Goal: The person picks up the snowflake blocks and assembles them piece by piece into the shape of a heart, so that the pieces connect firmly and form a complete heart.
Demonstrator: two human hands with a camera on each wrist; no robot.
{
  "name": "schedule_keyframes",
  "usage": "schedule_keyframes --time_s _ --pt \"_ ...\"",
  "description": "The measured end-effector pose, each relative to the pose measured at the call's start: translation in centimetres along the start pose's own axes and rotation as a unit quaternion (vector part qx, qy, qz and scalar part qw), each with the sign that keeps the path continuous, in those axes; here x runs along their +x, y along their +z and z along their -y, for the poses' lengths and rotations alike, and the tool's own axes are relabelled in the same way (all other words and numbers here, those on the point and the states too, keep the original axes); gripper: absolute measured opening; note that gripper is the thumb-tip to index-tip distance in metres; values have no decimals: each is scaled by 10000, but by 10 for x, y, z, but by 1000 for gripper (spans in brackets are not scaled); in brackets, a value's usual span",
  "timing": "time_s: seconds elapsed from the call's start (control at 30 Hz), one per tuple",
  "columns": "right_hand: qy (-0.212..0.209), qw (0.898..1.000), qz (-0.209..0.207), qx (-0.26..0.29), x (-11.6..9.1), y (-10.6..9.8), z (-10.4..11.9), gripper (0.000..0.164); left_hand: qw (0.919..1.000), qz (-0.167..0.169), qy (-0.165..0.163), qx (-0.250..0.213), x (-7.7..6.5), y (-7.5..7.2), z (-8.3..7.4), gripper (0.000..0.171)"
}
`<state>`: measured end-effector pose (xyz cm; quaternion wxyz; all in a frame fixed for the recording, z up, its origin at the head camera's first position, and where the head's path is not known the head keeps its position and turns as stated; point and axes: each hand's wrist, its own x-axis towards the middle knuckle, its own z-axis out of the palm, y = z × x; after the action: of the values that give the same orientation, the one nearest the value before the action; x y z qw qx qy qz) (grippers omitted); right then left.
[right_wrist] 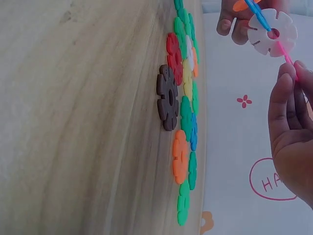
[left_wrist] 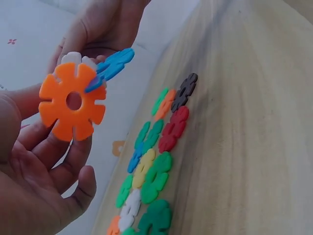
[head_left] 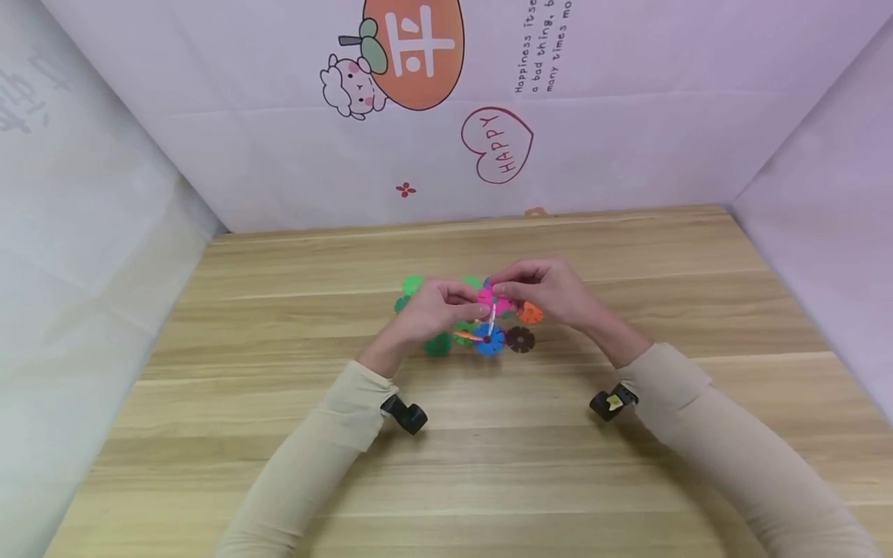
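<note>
Above the table, my left hand point(head_left: 434, 308) grips a small cluster of slotted flower-shaped plastic discs. It joins an orange disc point(left_wrist: 54, 104), a blue disc point(left_wrist: 116, 64) and a white disc point(right_wrist: 287, 36). Behind the orange disc, the left fingertips are partly hidden. My right hand point(head_left: 554, 294) pinches a pink disc point(head_left: 486, 297) between thumb and fingers. In the right wrist view the pink disc is edge-on, its far edge at the white disc. How deep their slots engage, I cannot tell.
Loose discs lie flat on the wooden table beneath the hands, among them a dark brown disc point(right_wrist: 167, 100), a red disc point(left_wrist: 173, 129), a yellow disc point(left_wrist: 144, 169) and several green ones. A white printed cloth point(head_left: 279, 155) stands behind the table's far edge.
</note>
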<state>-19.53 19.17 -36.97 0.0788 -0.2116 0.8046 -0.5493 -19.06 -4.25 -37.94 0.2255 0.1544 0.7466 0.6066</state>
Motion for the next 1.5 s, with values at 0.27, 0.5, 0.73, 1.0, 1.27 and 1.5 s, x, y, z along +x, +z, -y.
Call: schedule_keyframes --time_s 0.27,0.5,0.73,1.0,1.27,1.5 --pt "249 9995 -200 28 1 -7 -2 29 9969 -669 -20 -417 -2 -1 3 18" --pt "357 9939 133 -1032 -3 -26 -18 26 9917 -1162 -175 -528 -7 -10 3 18" --pt "620 9645 948 -2387 -7 -34 -34 30 9900 -1294 -235 -510 -7 -15 7 20" --pt "565 9459 1209 -2957 -10 -33 -42 42 9891 -1358 -159 -554 -7 -17 11 18" --pt "688 9419 1241 -3045 -10 -34 -41 42 9907 -1235 -95 -568 -6 -16 11 19" --pt "632 9442 1074 -3047 -12 -30 -35 37 9908 -1179 51 -664 -6 -15 13 19"
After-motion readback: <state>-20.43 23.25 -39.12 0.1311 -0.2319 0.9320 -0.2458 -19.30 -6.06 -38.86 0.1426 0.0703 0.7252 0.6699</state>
